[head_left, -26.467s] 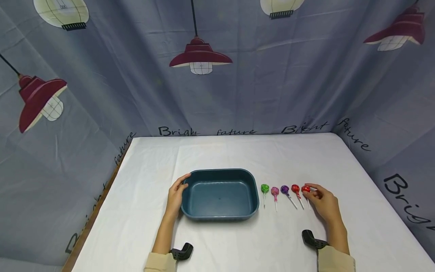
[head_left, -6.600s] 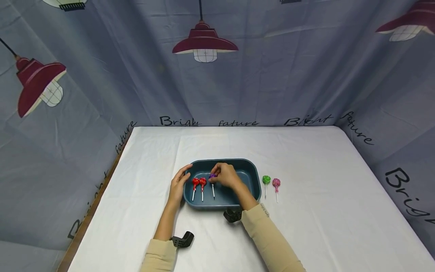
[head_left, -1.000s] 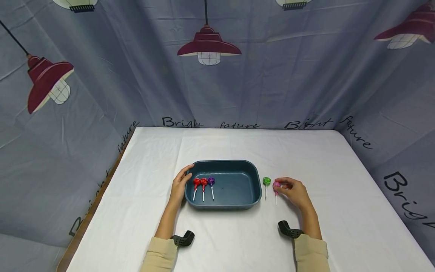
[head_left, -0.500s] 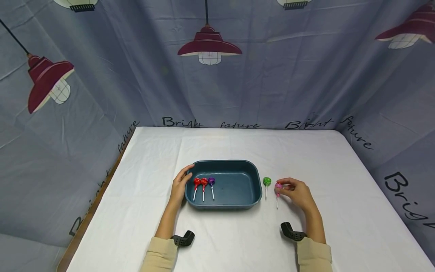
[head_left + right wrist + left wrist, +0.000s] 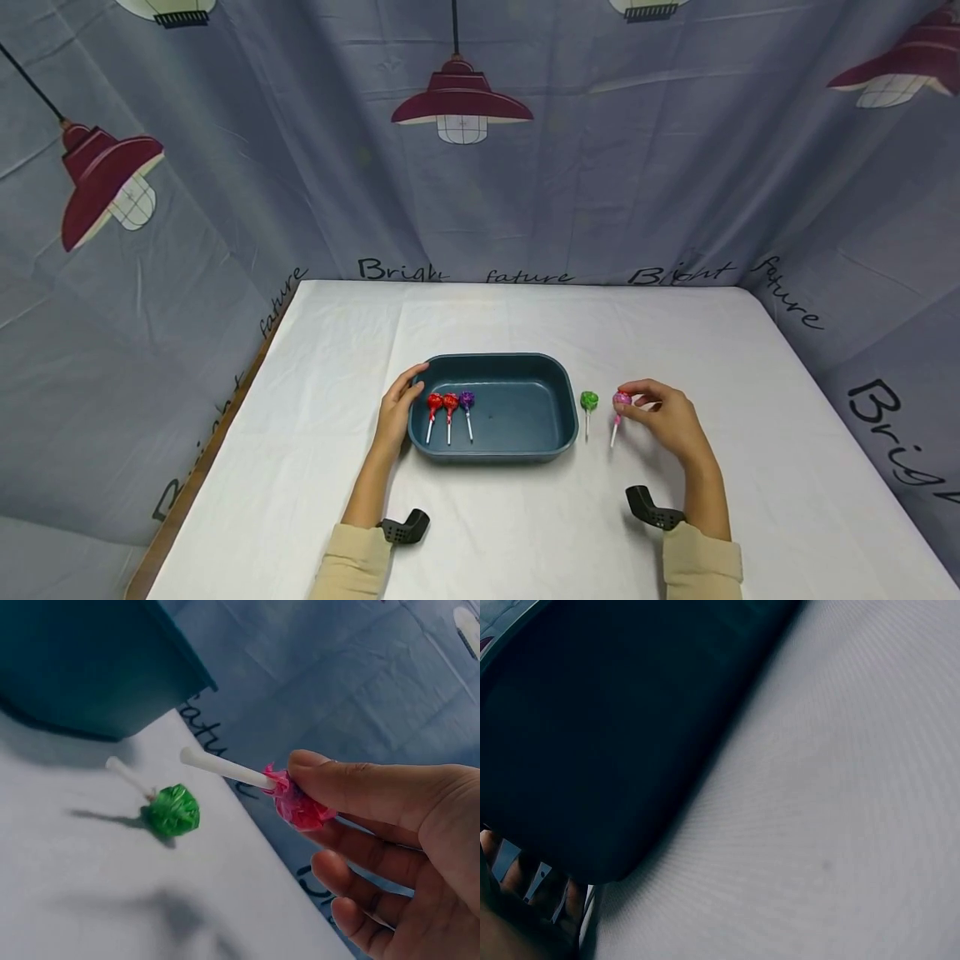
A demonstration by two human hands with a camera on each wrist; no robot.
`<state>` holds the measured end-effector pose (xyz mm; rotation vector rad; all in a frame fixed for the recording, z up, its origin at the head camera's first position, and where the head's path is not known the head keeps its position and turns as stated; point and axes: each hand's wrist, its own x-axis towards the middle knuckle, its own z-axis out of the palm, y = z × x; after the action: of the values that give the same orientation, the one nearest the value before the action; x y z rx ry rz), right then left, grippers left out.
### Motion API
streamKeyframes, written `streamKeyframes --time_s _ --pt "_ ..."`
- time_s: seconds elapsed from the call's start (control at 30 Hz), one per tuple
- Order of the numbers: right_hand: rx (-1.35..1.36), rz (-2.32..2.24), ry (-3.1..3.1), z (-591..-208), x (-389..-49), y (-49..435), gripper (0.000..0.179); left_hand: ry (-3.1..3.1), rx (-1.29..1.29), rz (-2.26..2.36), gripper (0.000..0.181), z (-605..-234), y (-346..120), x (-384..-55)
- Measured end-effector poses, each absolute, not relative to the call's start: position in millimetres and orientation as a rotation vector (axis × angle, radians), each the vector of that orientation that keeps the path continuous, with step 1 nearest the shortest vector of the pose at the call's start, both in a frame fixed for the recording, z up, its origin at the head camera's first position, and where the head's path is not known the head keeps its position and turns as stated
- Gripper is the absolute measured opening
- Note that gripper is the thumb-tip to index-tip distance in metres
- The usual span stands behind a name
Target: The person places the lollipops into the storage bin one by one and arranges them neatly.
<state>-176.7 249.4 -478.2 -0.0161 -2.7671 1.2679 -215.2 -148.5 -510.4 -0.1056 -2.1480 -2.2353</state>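
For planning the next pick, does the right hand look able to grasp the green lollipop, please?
Probably not just now: the right hand pinches the pink lollipop, though nothing covers the green lollipop nearby.

White-clothed table. Directly on it: dark teal tray; green lollipop lying just right of the tray.

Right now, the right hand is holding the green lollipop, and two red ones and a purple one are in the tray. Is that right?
Not quite: the right hand is holding the pink lollipop, as the right wrist view shows. The two red lollipops and the purple lollipop are in the tray, just as you said.
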Motion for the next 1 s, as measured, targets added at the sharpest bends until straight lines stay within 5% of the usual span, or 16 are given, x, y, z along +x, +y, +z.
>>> streamKeyframes --time_s 1.0 --pt "0.317 1.347 -2.695 -439.1 -214.6 178.0 0.029 -2.124 -0.107 -2.258 0.034 -511.0 -147.6 -215.7"
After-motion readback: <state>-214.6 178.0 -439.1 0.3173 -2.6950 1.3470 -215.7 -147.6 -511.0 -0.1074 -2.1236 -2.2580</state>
